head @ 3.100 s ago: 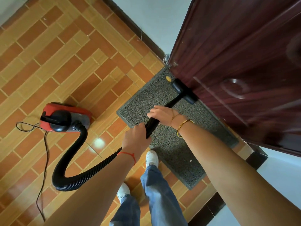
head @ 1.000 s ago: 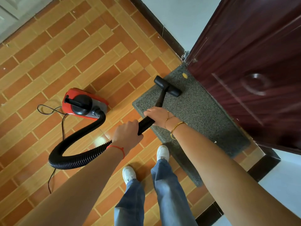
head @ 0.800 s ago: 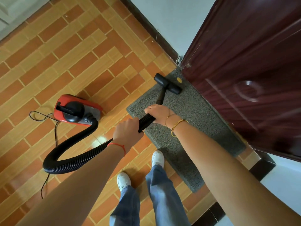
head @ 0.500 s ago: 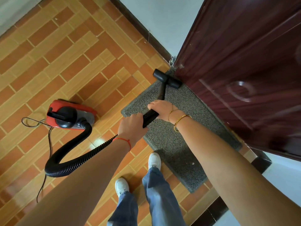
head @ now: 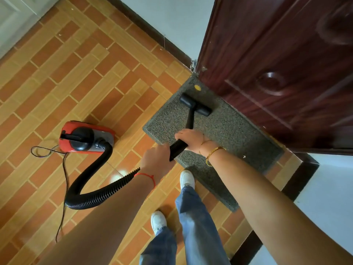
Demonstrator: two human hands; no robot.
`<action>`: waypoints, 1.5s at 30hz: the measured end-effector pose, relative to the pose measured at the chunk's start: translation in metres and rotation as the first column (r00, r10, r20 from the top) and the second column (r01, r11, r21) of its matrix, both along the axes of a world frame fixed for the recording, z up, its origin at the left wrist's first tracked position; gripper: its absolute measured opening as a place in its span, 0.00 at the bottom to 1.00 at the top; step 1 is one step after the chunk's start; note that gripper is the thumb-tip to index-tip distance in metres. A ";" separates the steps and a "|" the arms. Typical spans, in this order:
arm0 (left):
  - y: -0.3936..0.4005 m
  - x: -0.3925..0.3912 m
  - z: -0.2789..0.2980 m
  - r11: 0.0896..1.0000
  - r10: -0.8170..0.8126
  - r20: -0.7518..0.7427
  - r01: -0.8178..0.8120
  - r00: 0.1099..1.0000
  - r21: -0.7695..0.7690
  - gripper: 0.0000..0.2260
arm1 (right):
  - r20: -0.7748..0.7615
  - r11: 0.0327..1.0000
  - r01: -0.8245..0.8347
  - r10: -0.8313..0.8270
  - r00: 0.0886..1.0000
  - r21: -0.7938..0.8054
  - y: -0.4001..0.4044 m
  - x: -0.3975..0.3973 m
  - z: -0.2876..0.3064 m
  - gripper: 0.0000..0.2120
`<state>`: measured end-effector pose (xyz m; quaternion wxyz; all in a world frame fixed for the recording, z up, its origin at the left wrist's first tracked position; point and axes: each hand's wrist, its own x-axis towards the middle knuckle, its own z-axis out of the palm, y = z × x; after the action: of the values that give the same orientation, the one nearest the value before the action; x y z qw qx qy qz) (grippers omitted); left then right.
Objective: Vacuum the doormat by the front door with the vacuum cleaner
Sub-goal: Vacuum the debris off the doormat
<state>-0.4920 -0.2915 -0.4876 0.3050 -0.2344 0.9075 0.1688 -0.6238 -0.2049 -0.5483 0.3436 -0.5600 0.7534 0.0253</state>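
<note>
A grey doormat (head: 229,134) lies on the tiled floor along the foot of the dark red door (head: 277,69). The black nozzle (head: 195,107) of the vacuum rests on the mat's far end, just short of a small yellow spot (head: 197,87). My right hand (head: 190,138) grips the black wand (head: 189,121) from above. My left hand (head: 157,162) grips the ribbed hose (head: 99,196) end just behind it. The red vacuum cleaner (head: 86,137) sits on the floor to the left.
A thin black cord (head: 65,180) trails from the vacuum across the tiles. My feet in white shoes (head: 187,179) stand at the mat's near edge. A dark skirting runs along the pale wall (head: 168,22); a black threshold strip (head: 298,180) lies at right.
The nozzle has come back from the mat's far corner by the door hinge onto the mat, uncovering the yellow spot. Both hands keep their hold on the wand and hose.
</note>
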 end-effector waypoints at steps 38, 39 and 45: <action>0.144 0.167 0.008 0.943 -0.332 -0.043 0.333 0.942 0.007 0.13 | 0.017 0.963 0.270 -0.270 0.963 -0.009 0.184 0.192 0.008 0.09; 0.151 0.160 0.007 0.942 -0.334 -0.043 0.335 0.942 0.008 0.13 | 0.013 0.962 0.271 -0.271 0.963 -0.011 0.190 0.186 0.006 0.09; 0.196 0.109 -0.001 0.948 -0.318 -0.037 0.318 0.947 0.004 0.13 | 0.032 0.969 0.247 -0.247 0.969 -0.017 0.232 0.131 0.001 0.08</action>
<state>-0.3830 -0.0955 -0.4882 0.3133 -0.0804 0.9378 0.1260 -0.4930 0.0268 -0.5476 0.3494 -0.4657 0.8124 -0.0339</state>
